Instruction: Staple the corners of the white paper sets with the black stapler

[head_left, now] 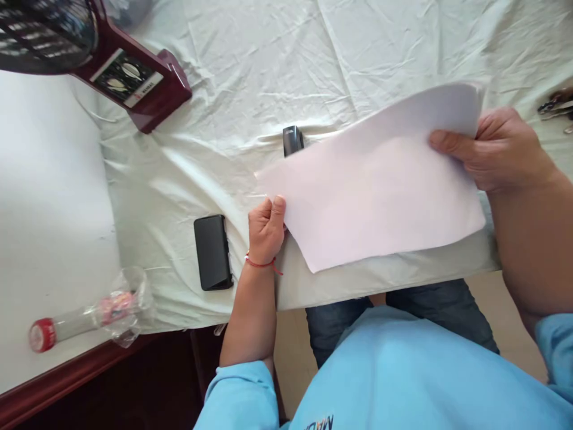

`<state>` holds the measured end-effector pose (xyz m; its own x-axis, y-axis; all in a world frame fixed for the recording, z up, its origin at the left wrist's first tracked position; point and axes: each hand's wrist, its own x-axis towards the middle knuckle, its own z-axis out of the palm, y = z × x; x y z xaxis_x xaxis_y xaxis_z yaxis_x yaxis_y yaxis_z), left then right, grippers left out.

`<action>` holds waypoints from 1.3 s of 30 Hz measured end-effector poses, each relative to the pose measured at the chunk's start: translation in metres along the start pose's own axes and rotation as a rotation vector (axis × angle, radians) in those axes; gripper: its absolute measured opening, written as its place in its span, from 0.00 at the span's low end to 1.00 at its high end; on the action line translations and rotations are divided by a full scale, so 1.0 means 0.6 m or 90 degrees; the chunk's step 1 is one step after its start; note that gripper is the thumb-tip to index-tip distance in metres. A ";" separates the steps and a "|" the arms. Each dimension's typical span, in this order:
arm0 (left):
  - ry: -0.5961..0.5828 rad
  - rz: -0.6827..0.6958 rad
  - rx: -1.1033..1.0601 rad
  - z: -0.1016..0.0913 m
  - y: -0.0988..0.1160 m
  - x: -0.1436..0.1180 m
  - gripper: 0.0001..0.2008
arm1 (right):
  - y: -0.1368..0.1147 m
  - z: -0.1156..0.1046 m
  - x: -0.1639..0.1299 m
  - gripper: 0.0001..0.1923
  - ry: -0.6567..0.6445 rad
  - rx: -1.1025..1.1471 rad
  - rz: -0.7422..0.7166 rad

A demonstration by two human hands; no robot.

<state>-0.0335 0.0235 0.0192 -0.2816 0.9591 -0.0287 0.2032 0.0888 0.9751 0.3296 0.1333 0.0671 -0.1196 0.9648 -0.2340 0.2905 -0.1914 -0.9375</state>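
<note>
A stack of white paper sheets (380,185) is held just above the cloth-covered table (250,71). My left hand (266,230) pinches the stack's near left edge, thumb on top. At the far right corner, my right hand (496,149) grips it with the fingers curled over the sheets. A black stapler (292,140) lies on the cloth behind the paper, partly hidden by the stack.
A black phone (213,252) lies left of my left hand. A dark red fan base (138,83) stands at the far left. A clear plastic bottle with a red cap (80,322) lies at the near left. Metal keys (557,107) sit at the right edge.
</note>
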 end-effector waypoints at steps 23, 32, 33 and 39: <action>0.044 0.027 0.181 0.005 -0.002 0.018 0.12 | 0.006 -0.010 0.009 0.22 -0.038 -0.085 0.145; 0.087 0.156 0.213 0.005 -0.034 0.017 0.27 | -0.001 -0.011 0.011 0.20 0.045 -0.006 0.177; 0.082 0.199 0.235 0.004 -0.036 0.018 0.29 | 0.000 -0.013 0.013 0.19 0.048 -0.003 0.181; -0.052 0.391 0.359 -0.003 -0.036 0.025 0.27 | 0.019 -0.027 0.022 0.24 0.066 0.034 0.164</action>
<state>-0.0436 0.0358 -0.0017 0.0972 0.8956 0.4341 0.7433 -0.3554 0.5667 0.3464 0.1468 0.0575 0.0508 0.8960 -0.4411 0.2473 -0.4392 -0.8637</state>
